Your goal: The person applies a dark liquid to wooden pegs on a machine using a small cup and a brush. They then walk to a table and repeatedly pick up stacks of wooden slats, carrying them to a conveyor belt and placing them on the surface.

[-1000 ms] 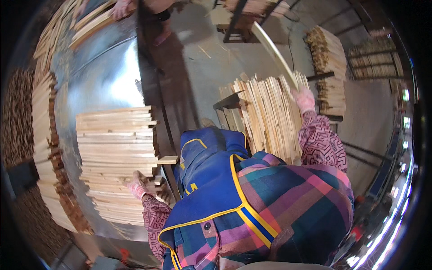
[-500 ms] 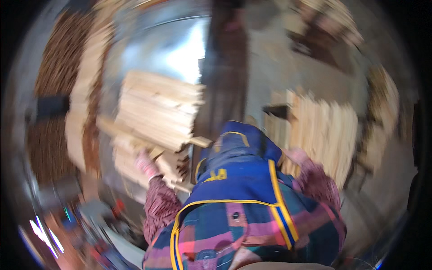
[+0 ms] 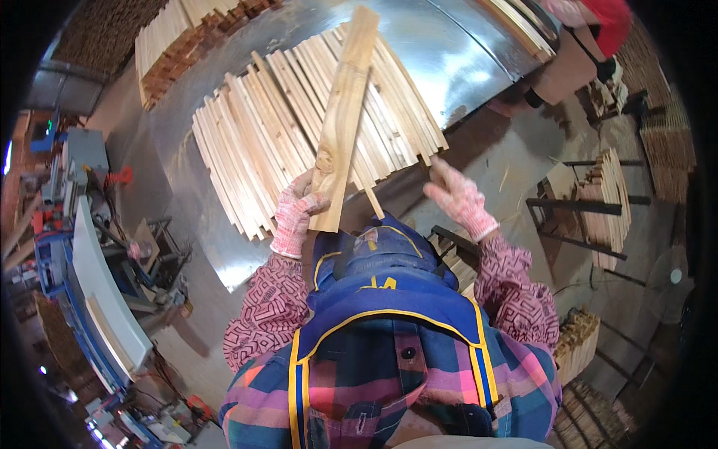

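1. Workshop floor is showing grey concrete, with a curved sheet-metal table running across the upper part of the view.
2. Lying on that table is a fanned stack of pale wooden slats, their ends spreading toward the person.
3. Left hand, in a pink-patterned work glove, is gripping the lower end of a single wooden board — fingers clenched round its edge.
4. Board is standing tilted, its far end rising above the stack, a dark knot showing near the gripped end.
5. Right hand, gloved alike, is hovering released and spread, holding nothing, just beside the near ends of the slats and apart from the board.
6. Blue machine is standing at the person's left, on the floor.
7. Metal rack of slats is standing at the right, well apart from the table.
8. Another person's red sleeve is showing at the upper right — at the table's far edge.
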